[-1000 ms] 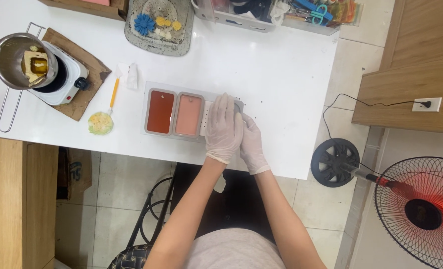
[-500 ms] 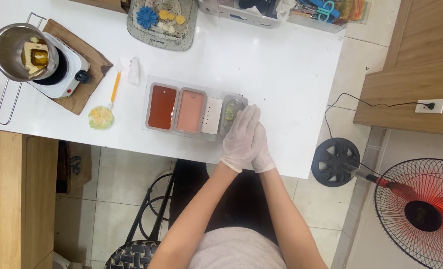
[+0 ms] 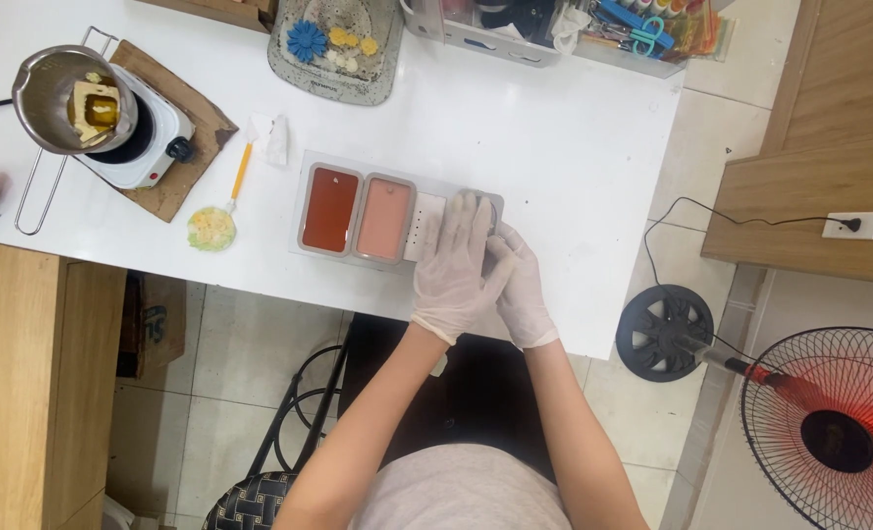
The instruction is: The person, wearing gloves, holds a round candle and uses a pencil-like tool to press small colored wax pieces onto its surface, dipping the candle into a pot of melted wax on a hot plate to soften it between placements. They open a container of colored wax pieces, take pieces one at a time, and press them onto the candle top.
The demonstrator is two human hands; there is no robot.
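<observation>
Mould tray [image 3: 311, 167] holds red, pink fills; gloved hands [image 3: 453, 263] cover its right end.

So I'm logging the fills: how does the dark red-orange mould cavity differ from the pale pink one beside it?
The dark red-orange mould cavity is deeper in colour; the pale pink mould cavity is lighter. The red-orange one lies at the tray's outer left end, the pink one nearer the gloved left hand. Both are rectangular, filled and uncovered.
</observation>
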